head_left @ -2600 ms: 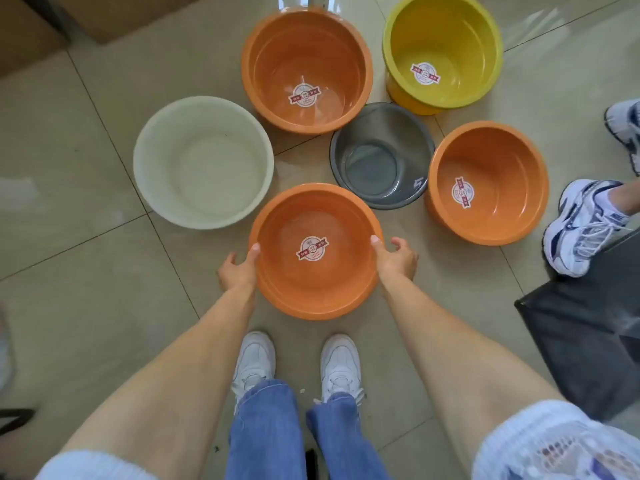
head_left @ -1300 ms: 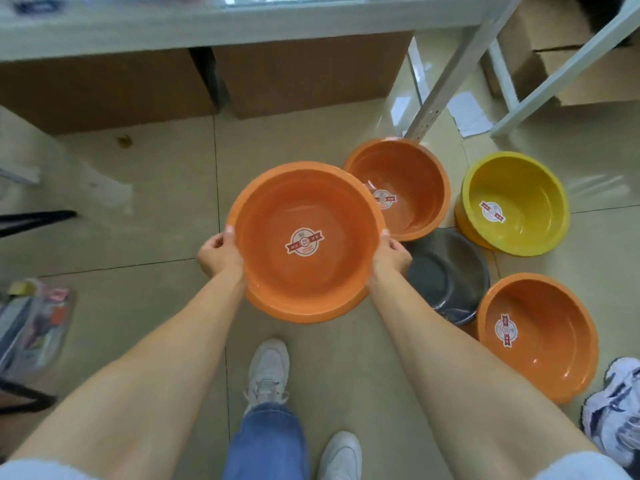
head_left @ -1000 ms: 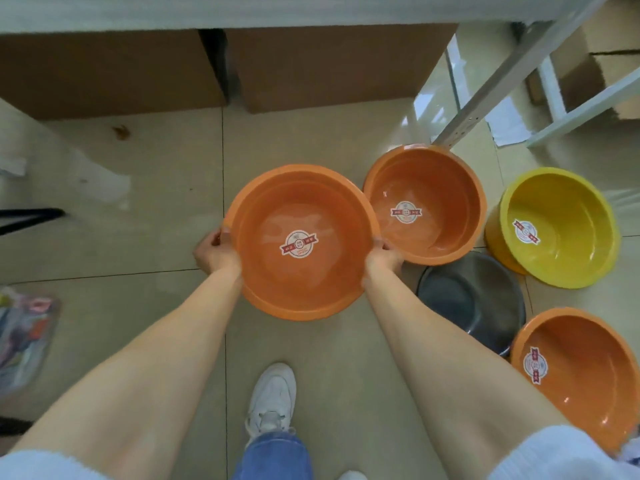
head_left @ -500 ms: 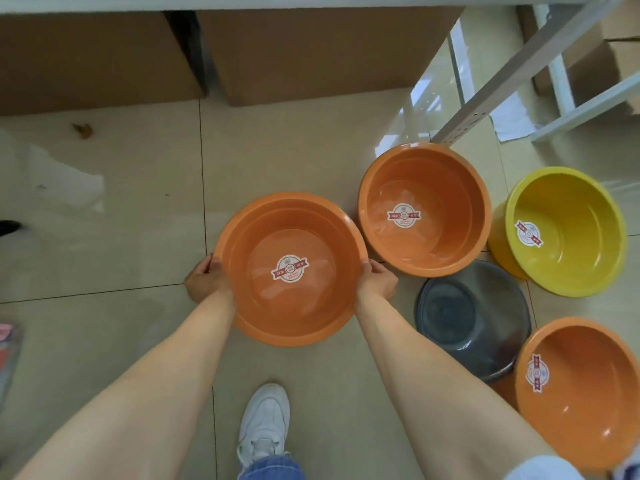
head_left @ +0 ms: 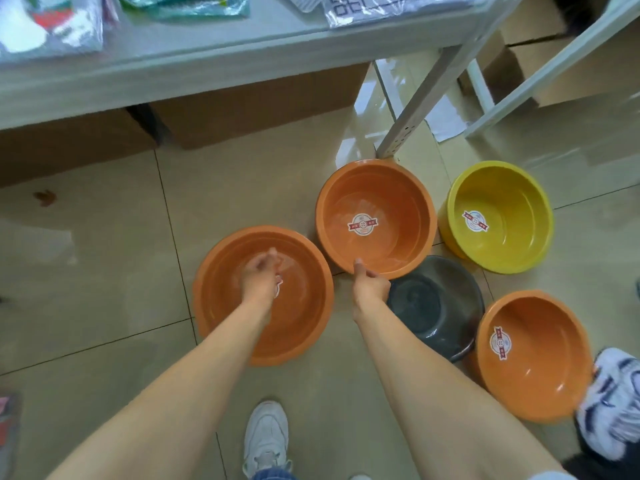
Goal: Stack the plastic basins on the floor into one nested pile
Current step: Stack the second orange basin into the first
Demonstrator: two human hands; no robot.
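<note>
An orange basin (head_left: 298, 327) sits on the floor at centre left. My left hand (head_left: 259, 280) hovers over its inside, blurred, fingers loose, holding nothing. A second orange basin (head_left: 375, 216) stands just beyond and to the right. My right hand (head_left: 369, 289) is at its near rim with the thumb lying over the edge; whether the fingers grip it is unclear. A dark grey basin (head_left: 440, 317) lies right of that hand. A yellow basin (head_left: 498, 216) and a third orange basin (head_left: 533, 355) stand further right. No white basin is in view.
A grey shelf (head_left: 207, 60) with packaged goods overhangs the far side, its metal leg (head_left: 426, 95) planted behind the second orange basin. Cardboard boxes (head_left: 249, 112) sit beneath it. Another person's sneaker (head_left: 613, 407) touches the right orange basin. My own shoe (head_left: 265, 434) is below.
Both hands carried the orange basin left and set it down. They have let go: the left hand is over the basin's inside, the right hand has moved to the neighbouring orange basin's rim.
</note>
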